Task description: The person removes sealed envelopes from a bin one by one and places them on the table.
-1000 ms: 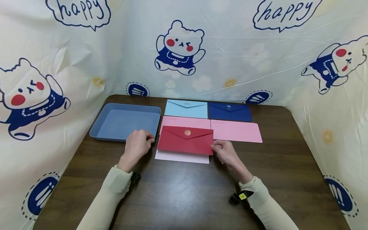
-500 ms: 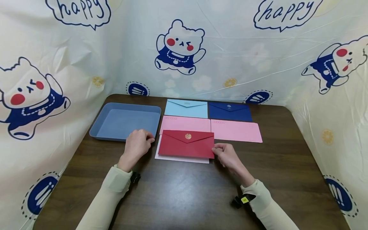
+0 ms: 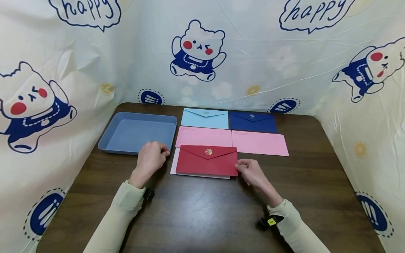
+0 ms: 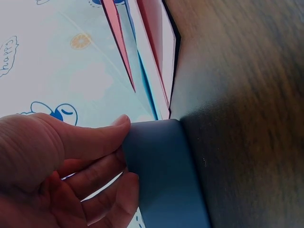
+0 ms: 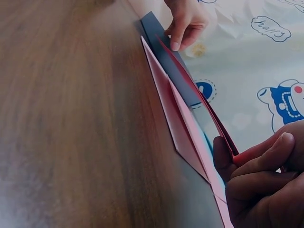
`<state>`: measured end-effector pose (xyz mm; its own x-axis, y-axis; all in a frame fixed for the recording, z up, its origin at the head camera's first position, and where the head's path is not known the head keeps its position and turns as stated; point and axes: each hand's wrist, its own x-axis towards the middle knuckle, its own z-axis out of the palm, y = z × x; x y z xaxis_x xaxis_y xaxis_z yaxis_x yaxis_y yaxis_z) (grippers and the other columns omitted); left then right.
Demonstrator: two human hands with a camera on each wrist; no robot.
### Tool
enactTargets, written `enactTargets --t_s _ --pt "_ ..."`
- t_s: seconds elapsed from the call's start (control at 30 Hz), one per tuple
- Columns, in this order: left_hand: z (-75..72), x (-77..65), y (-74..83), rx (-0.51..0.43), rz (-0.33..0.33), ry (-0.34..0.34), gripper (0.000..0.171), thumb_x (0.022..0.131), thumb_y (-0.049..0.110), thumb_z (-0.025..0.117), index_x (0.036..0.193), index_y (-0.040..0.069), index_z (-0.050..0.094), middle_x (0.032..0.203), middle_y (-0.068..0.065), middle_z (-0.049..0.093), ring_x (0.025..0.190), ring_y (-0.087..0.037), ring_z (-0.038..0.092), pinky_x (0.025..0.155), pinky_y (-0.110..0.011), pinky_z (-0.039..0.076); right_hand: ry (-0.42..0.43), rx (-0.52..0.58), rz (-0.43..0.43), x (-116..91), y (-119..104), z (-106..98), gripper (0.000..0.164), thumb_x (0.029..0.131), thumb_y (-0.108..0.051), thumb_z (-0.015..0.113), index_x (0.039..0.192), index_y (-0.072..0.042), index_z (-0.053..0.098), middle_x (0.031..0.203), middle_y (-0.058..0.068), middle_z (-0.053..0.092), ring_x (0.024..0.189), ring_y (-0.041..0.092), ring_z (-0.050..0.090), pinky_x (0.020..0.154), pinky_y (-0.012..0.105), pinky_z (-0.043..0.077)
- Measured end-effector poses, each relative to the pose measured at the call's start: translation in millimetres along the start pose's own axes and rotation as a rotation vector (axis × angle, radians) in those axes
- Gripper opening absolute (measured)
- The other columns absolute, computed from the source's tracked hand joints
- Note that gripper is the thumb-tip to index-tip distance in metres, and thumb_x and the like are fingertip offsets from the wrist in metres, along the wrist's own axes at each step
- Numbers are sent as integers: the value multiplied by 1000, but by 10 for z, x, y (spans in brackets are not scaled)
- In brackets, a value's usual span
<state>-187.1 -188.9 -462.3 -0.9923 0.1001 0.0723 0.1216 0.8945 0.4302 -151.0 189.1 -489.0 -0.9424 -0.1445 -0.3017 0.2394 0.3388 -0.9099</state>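
My right hand (image 3: 253,173) pinches a red envelope (image 3: 205,162) by its lower right corner, the gold emblem and pointed flap facing up. In the right wrist view the red envelope (image 5: 207,102) shows edge-on, raised above the other envelopes, with thumb and fingers on its end. Below it lies a pale pink envelope (image 3: 174,166), mostly covered, only its left and front edges showing. Over at the left, a blue-grey tray (image 3: 139,131) has its near right corner gripped by my left hand (image 3: 152,159). The left wrist view shows thumb and curled fingers at the tray's rim (image 4: 156,156).
Two pink envelopes (image 3: 259,143) lie side by side behind the red one. A light blue envelope (image 3: 204,119) and a dark blue envelope (image 3: 253,123) form the back row. A patterned curtain (image 3: 202,70) encloses the dark wooden table (image 3: 202,218) at the back and sides.
The right hand has brought the red envelope slightly toward the person and to the right, so it covers more of the pale pink envelope. The left hand and tray have stayed put.
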Motion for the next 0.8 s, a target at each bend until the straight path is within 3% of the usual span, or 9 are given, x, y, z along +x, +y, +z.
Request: enactTargets --t_s 0.8 --pt "-12 3 9 -17 -10 -15 6 94 9 80 96 5 84 94 -14 78 85 -34 71 71 -50 58 2 32 41 -127 98 -204 27 108 -8 55 128 5 67 62 5 49 43 15 39 42 23 34"
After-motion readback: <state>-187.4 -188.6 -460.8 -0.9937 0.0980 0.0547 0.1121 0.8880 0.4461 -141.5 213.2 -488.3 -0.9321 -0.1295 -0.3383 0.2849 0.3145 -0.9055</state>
